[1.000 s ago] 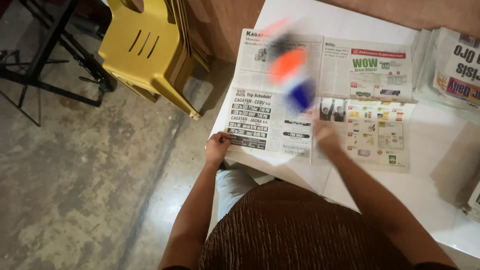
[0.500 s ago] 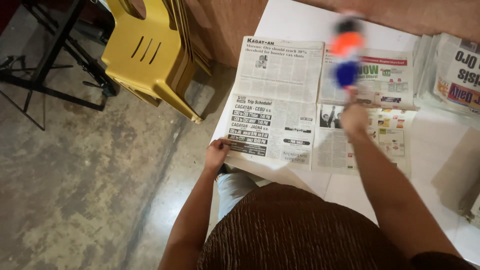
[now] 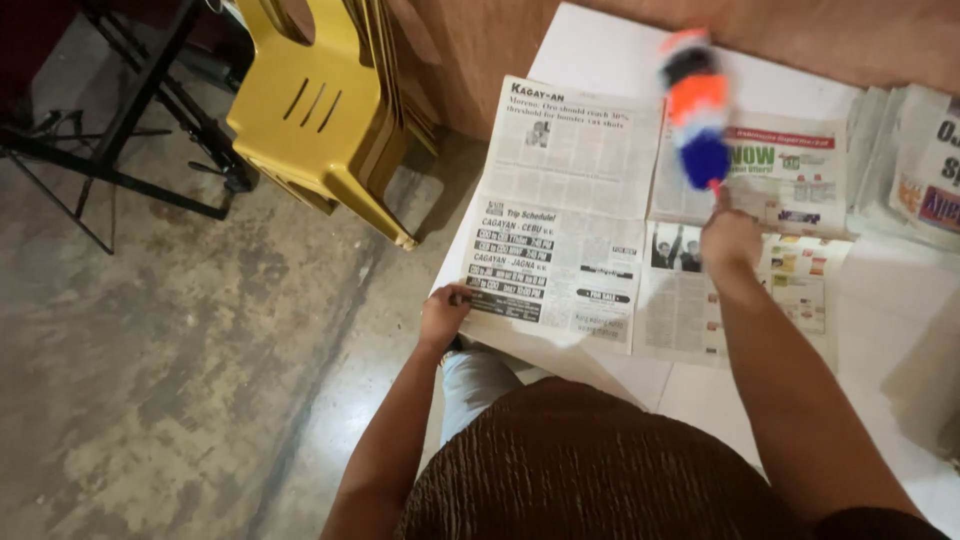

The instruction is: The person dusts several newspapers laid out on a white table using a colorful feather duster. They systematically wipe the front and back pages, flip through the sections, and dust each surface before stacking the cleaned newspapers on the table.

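Observation:
An open newspaper (image 3: 575,240) lies spread flat on a white table (image 3: 880,300). My left hand (image 3: 443,312) presses on the paper's near left corner at the table's edge. My right hand (image 3: 730,238) grips the thin handle of a fluffy duster (image 3: 695,105) with orange, white and blue bands. The duster's head is blurred and hovers over the upper middle of the newspaper, near its centre fold.
A stack of folded newspapers (image 3: 915,160) lies at the table's right. Stacked yellow plastic chairs (image 3: 320,115) stand left of the table on the concrete floor (image 3: 150,350). A black metal stand (image 3: 120,130) is at far left. A brown wall (image 3: 800,30) runs behind the table.
The duster has swept from the middle of the newspaper up towards its far edge, my right hand moving with it. My left hand has stayed on the paper's corner.

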